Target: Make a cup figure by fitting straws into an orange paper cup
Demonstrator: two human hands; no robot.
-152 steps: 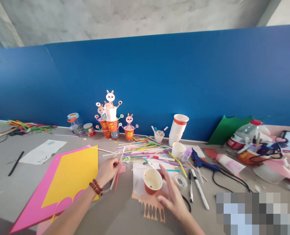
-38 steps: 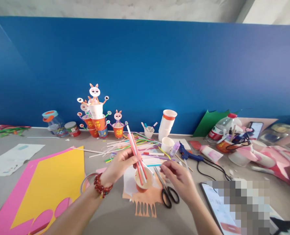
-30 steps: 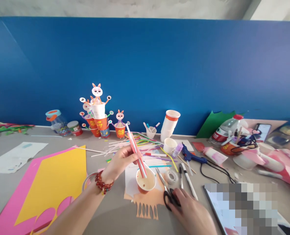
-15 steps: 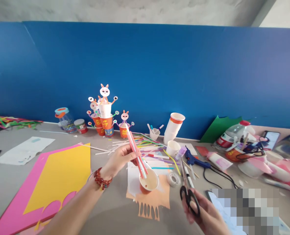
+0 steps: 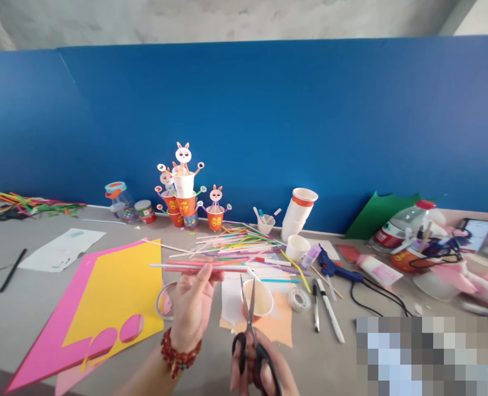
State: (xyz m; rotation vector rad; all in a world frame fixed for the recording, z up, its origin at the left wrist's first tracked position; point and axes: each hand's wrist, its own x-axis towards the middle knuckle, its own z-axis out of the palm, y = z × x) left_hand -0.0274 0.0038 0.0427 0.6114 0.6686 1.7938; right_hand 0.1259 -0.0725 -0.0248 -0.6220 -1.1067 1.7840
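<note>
My left hand (image 5: 195, 302) is closed around a small bundle of thin red and white straws (image 5: 229, 267), held level above the table. My right hand (image 5: 269, 363) grips black-handled scissors (image 5: 249, 316), fingers in the loops. Their blades are slightly apart and point up toward the bundle's right end, and I cannot tell whether they touch it. Behind the blades stands a paper cup (image 5: 264, 297), partly covered by them, on an orange paper piece (image 5: 284, 322) with white paper under it. A roll of clear tape (image 5: 299, 300) lies right of the cup.
Yellow and pink sheets (image 5: 116, 286) cover the left side. Decorated rabbit cups (image 5: 184, 187) stand at the back near loose straws (image 5: 236, 240). Stacked cups (image 5: 297, 214), two pens (image 5: 330, 311), a blue glue gun (image 5: 337, 269) with its cord and a plastic bottle (image 5: 404, 225) are to the right.
My left hand has turned the straws from steeply slanted to level. My right hand has brought the scissors leftward, in front of the cup, with the blades now apart.
</note>
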